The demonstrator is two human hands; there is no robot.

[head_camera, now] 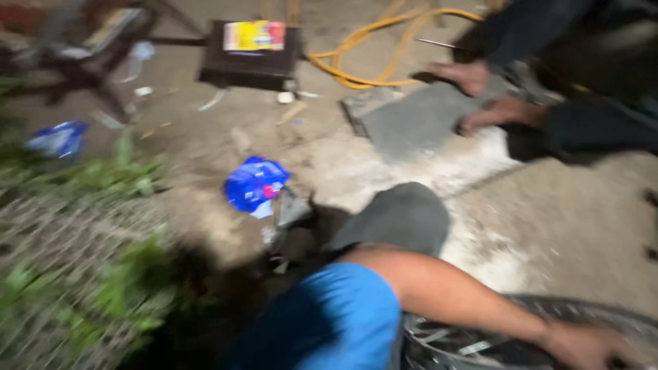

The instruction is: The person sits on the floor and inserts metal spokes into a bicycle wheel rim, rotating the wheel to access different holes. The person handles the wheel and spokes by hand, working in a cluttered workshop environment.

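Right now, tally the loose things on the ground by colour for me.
Blue wrappers: 2
Yellow hose: 1
Dark box with a yellow label: 1
Grey slab: 1
Total: 5

A crumpled blue packet (254, 183) lies mid-ground on the dirt. Another blue wrapper (59, 139) sits by the grass at the left. A yellow-and-red label (253, 35) tops the dark box (250, 65) farther back.
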